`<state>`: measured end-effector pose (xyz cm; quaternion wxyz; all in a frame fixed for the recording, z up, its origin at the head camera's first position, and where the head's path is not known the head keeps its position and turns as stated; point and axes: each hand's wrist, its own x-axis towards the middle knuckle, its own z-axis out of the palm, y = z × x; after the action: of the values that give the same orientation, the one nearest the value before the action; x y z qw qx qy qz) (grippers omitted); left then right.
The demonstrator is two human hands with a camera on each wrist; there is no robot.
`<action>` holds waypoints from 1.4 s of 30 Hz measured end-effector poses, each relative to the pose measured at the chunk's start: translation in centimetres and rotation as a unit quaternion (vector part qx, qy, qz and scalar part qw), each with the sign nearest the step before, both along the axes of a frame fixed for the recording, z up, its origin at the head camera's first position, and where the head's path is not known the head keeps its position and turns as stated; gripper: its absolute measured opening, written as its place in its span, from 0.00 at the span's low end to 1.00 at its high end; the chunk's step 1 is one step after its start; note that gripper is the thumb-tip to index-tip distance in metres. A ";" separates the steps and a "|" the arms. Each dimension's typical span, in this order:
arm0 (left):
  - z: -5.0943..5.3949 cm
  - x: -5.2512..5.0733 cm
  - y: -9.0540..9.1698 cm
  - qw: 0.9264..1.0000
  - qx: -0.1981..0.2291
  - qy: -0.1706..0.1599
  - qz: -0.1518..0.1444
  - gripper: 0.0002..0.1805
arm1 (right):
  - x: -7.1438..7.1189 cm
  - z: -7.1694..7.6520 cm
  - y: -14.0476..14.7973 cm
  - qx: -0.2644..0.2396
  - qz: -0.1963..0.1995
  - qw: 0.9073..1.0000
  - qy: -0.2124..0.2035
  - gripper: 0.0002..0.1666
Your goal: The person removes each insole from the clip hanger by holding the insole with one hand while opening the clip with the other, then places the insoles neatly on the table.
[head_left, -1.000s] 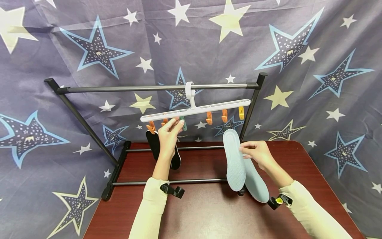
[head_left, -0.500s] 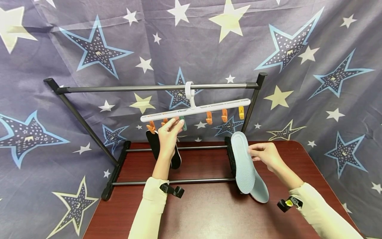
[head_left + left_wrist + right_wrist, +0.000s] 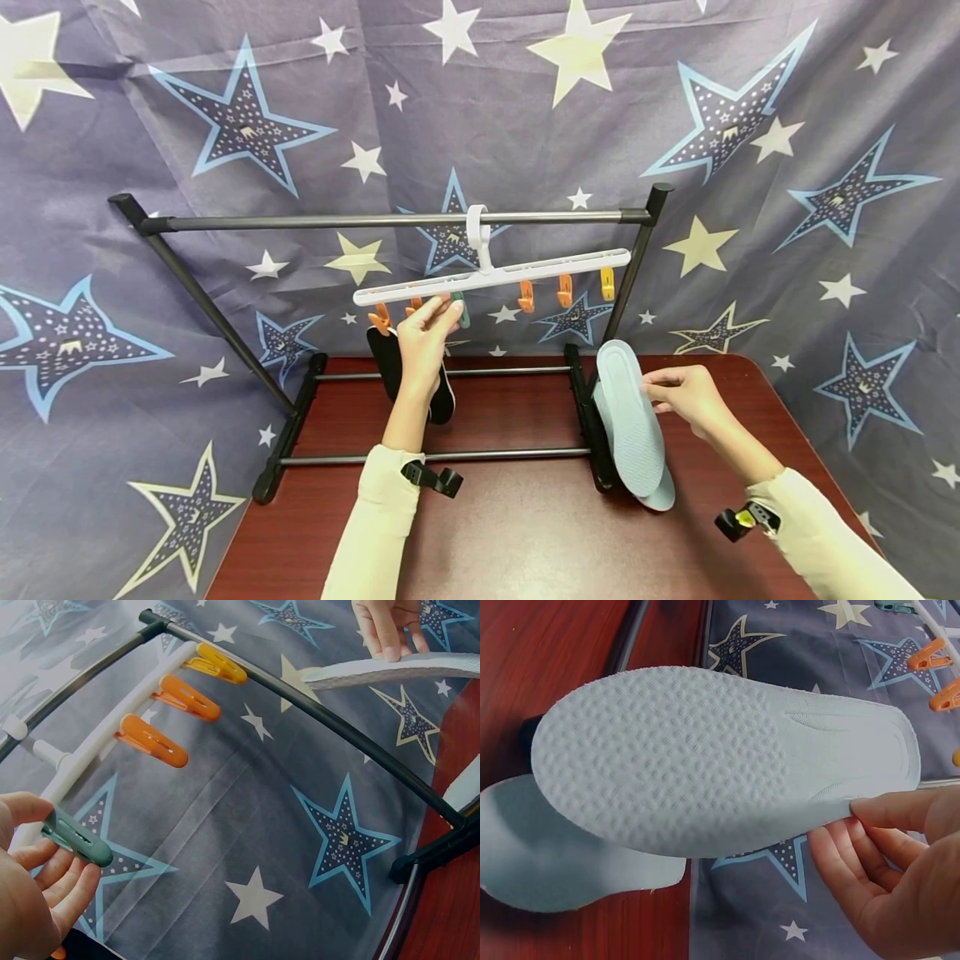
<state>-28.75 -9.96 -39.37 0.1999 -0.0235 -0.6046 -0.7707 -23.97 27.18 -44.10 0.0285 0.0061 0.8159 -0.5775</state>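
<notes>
Pale blue insole [image 3: 633, 427] hung tilted from the right hand [image 3: 688, 398], at the right of the scene, above the near part of a red-brown table [image 3: 510, 533]. Thumb and fingertips were drawn together in a pinch on its right edge, close to the narrower far end; the broader, dimpled end pointed toward the near side. Partly hidden by it, a second pale blue insole [image 3: 570, 859] lay on the table, near the right foot of a dark metal rack [image 3: 322, 222]; whether the two touched could not be told.

To the left, the left hand [image 3: 422, 342] was raised to a white hanger [image 3: 517, 272], its thumb and fingers bent in and gripping a green clip [image 3: 84, 841]. Just left of that hand, a black insole [image 3: 386, 358] hung from an orange clip [image 3: 381, 320] at the hanger's left end. Another black insole [image 3: 444, 402] dangled partly behind the hand, which hid its top. Toward the hanger's right end hung two more orange clips [image 3: 526, 297] and, outermost, a yellow clip [image 3: 607, 283], higher than the pinched insole and apart from it. The hanger's hook looped over the rack's top bar. Farthest back, a grey-purple cloth [image 3: 517, 150] patterned with stars filled the background.
</notes>
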 end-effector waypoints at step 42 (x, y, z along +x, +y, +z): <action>-0.3 -0.1 0.0 1.000 0.007 0.013 -0.005 0.17 | 0.1 -5.2 2.2 0.083 -0.088 0.993 0.017 0.16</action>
<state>-28.83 -9.96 -39.63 0.2040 -0.0353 -0.5966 -0.7754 -23.89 29.37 -49.26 -0.0371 0.0701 0.8577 -0.5080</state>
